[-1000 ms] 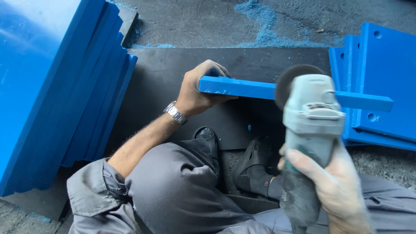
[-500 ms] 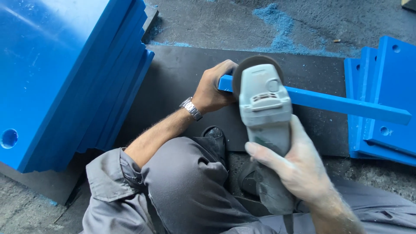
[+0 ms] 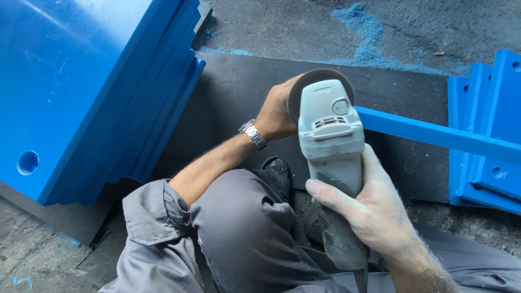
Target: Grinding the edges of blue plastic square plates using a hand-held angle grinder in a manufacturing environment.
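Rough concrete floor (image 3: pixel 282 27) dusted blue, black rubber mat (image 3: pixel 233 97) on it. Right hand (image 3: pixel 369 209), fingers wrapped tight, holds a grey angle grinder (image 3: pixel 331 135) over the mat. Left hand (image 3: pixel 277 114) clamps the flat blue bar (image 3: pixel 434 135) beside its disc; smooth blue slabs (image 3: pixel 81 92) stacked left.

Workshop floor: stacked blue plastic slabs (image 3: pixel 81 92) leaning upper left, blue shavings (image 3: pixel 369 49) lying on concrete at top, angle grinder (image 3: pixel 328 141) working at centre.
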